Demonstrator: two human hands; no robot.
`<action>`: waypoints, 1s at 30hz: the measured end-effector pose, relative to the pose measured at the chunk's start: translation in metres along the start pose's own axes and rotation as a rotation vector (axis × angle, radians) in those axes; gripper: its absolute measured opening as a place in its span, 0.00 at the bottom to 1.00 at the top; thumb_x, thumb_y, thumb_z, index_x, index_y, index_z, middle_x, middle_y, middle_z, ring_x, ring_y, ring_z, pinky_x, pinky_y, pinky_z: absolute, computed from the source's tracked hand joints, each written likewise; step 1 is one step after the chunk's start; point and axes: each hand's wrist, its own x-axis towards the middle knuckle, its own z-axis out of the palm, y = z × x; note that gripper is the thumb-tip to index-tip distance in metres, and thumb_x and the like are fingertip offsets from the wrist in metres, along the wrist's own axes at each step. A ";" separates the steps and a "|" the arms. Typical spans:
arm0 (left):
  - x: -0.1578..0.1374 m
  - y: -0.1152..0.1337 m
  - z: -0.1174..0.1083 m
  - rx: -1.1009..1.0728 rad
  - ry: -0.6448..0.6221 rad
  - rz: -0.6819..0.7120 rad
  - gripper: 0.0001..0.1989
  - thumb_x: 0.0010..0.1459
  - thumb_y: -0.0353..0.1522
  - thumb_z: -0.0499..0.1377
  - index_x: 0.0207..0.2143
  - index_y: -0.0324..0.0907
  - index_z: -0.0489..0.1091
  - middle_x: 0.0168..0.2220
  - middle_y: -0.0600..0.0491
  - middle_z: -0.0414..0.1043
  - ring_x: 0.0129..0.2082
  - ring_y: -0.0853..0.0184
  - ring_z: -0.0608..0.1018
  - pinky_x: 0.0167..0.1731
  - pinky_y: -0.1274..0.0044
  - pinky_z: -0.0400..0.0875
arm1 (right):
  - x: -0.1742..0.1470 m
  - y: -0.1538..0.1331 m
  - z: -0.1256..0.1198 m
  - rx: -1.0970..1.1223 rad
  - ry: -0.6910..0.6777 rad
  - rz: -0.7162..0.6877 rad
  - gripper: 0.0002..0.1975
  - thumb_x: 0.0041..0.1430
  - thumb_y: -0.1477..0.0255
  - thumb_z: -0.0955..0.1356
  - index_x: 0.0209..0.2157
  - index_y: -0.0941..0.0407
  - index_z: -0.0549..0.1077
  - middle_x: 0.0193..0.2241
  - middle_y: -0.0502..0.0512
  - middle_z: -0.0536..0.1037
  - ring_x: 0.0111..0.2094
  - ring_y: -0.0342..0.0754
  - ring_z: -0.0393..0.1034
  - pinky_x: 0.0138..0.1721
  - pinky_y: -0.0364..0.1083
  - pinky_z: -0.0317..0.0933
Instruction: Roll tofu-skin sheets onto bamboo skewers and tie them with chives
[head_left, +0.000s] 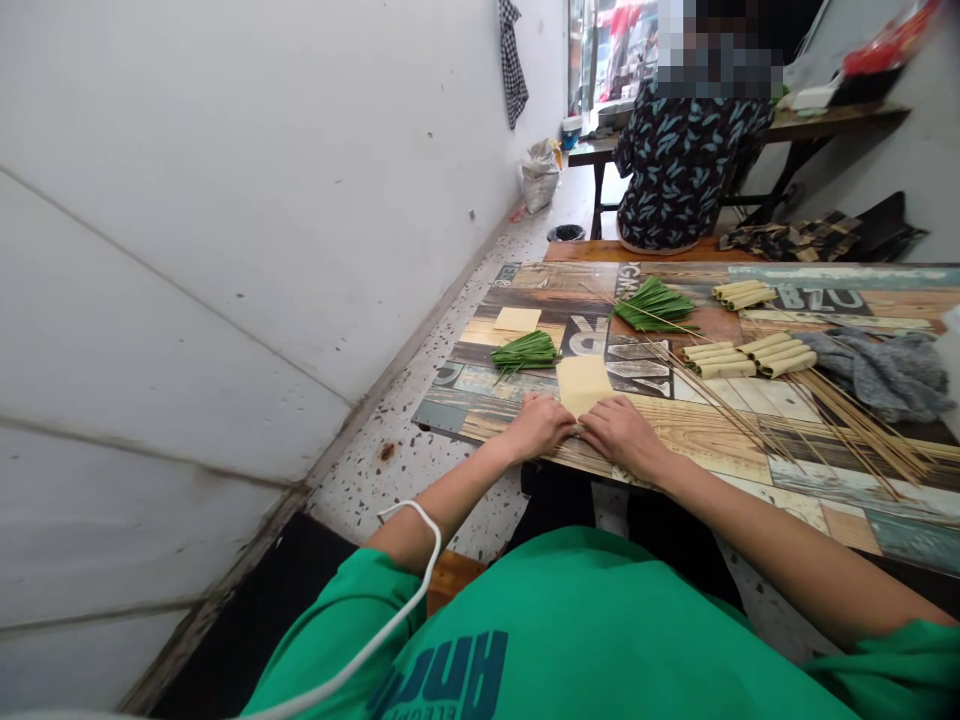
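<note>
A square tofu-skin sheet (584, 382), thin and pale yellow, lies flat at the near edge of the table. My left hand (541, 424) and my right hand (624, 430) meet at its near edge, fingers curled down and pinching it. Whether anything is rolled inside that edge is hidden by my fingers. Just beyond my left hand is a small pile of cut green chives (526, 350). A second tofu-skin piece (517, 319) rests behind that pile. Farther back sits a larger heap of chives (654, 304).
Finished-looking tofu-skin rolls (776, 354) lie in groups at the right, with more rolls (742, 294) behind. Long bamboo skewers (862, 425) are spread beside a grey cloth (874, 372). A person in a patterned shirt (686, 170) sits beyond the table (720, 440). A white wall (262, 200) stands left.
</note>
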 end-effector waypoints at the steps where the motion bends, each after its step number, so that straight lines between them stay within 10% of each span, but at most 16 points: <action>1: 0.001 0.000 -0.002 -0.010 -0.023 -0.015 0.11 0.63 0.35 0.57 0.30 0.41 0.76 0.32 0.49 0.78 0.36 0.62 0.74 0.39 0.70 0.57 | 0.000 0.000 -0.001 -0.010 0.000 -0.012 0.15 0.68 0.70 0.62 0.31 0.58 0.75 0.27 0.56 0.73 0.33 0.48 0.61 0.41 0.48 0.49; 18: -0.018 0.021 0.012 0.085 0.269 -0.078 0.08 0.64 0.35 0.58 0.34 0.44 0.74 0.35 0.51 0.76 0.42 0.62 0.70 0.45 0.66 0.52 | 0.021 0.018 -0.008 0.247 -0.239 0.061 0.11 0.63 0.70 0.67 0.28 0.55 0.80 0.28 0.55 0.75 0.31 0.46 0.64 0.32 0.45 0.51; 30: 0.000 0.006 0.005 -0.039 0.094 -0.143 0.09 0.60 0.34 0.62 0.27 0.43 0.77 0.33 0.51 0.77 0.40 0.61 0.71 0.40 0.67 0.53 | 0.006 0.008 -0.004 -0.028 -0.057 -0.072 0.13 0.66 0.72 0.63 0.30 0.58 0.76 0.28 0.57 0.73 0.33 0.48 0.60 0.35 0.47 0.49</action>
